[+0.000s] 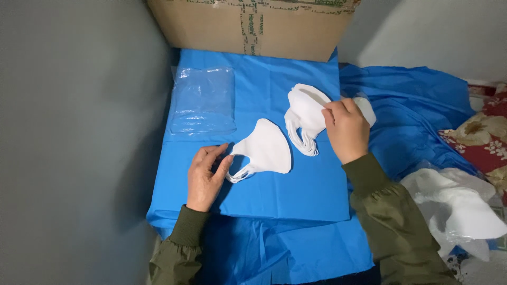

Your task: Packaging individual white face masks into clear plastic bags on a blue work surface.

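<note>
A folded white face mask [266,148] lies on the blue sheet [296,190] in the middle. My left hand [206,177] touches its ear loops at the mask's left end, fingers lightly pinched on them. To the right, a stack of white masks [305,120] rests on the sheet. My right hand [346,129] sits on the stack's right side, fingers closed on the top mask. Both arms wear olive green sleeves.
A pile of clear plastic bags [203,100] lies at the left of the sheet. A cardboard box [248,26] stands at the back. A grey wall runs along the left. White material in plastic [459,206] and a floral cushion [486,140] lie at the right.
</note>
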